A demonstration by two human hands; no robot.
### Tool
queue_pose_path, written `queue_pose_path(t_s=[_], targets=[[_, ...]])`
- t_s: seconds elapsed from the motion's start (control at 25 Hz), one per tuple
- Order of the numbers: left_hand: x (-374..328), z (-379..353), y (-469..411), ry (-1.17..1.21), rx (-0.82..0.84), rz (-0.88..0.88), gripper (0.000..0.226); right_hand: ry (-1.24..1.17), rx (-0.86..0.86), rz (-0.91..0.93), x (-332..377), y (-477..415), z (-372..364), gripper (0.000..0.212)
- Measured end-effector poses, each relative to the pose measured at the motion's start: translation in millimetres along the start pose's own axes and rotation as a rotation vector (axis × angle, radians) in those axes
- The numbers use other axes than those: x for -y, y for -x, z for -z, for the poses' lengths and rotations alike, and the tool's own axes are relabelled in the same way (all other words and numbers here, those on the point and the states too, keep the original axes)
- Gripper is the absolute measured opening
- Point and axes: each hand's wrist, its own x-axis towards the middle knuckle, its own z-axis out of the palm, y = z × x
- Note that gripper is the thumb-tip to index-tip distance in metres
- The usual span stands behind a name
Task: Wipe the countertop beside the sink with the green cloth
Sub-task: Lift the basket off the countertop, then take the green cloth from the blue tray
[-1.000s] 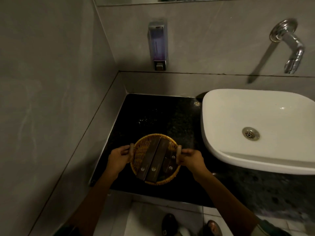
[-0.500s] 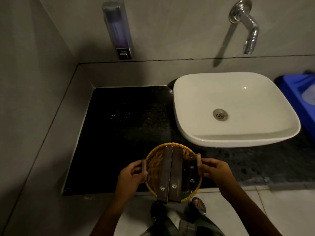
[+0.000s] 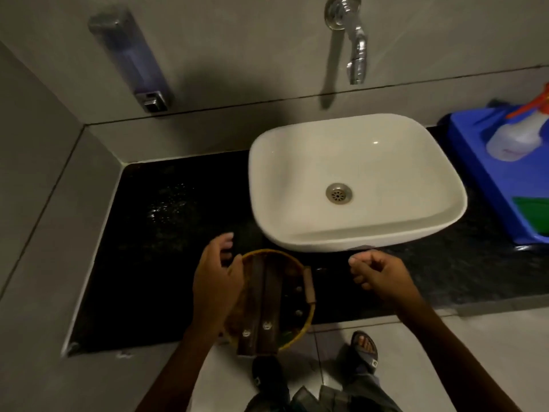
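Note:
The black countertop (image 3: 154, 233) lies left of the white sink (image 3: 353, 162), with water drops on it. A round wicker basket (image 3: 300, 328) holding two dark flat packets sits at the counter's front edge. My left hand (image 3: 217, 286) hovers over the basket's left side, fingers spread, gripping nothing. To the basket's right my right hand (image 3: 377, 275) is off the handle, fingers loosely curled and empty. The green cloth (image 3: 533, 212) shows as a corner inside the blue tray at the far right, mostly cut off by the frame.
A blue tray (image 3: 487, 185) right of the sink holds a spray bottle (image 3: 517, 135) with an orange trigger. A soap dispenser (image 3: 133, 60) and a chrome tap (image 3: 353, 46) hang on the back wall. Grey walls close the left side. My feet stand on the tiled floor below.
Both hands have let go of the basket's handles, and the basket now rests at the counter's front edge. The view has shifted right, bringing the blue tray and cloth into sight.

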Motion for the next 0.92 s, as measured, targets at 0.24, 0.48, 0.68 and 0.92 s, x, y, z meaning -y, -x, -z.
queue_pose_path(t_s=[0.24, 0.48, 0.68, 0.92], targets=[[-179.1, -170.1, 6.1, 0.013, 0.211, -0.468, 0.024, -0.083, -0.183, 0.082, -4.1, -32.8, 194.7, 0.022], [-290.6, -318.7, 45.5, -0.029, 0.422, -0.835, 0.021, 0.109, -0.556, -0.036, -37.9, -79.8, 365.4, 0.012], [-319.1, -415.4, 67.4, -0.131, 0.587, -1.124, 0.024, 0.596, -0.453, -0.245, -63.3, -139.3, 429.0, 0.040], [-340.7, -486.0, 62.3, -0.635, 0.926, -1.067, 0.047, 0.678, -0.206, -0.523, -86.4, -187.7, 441.0, 0.099]])
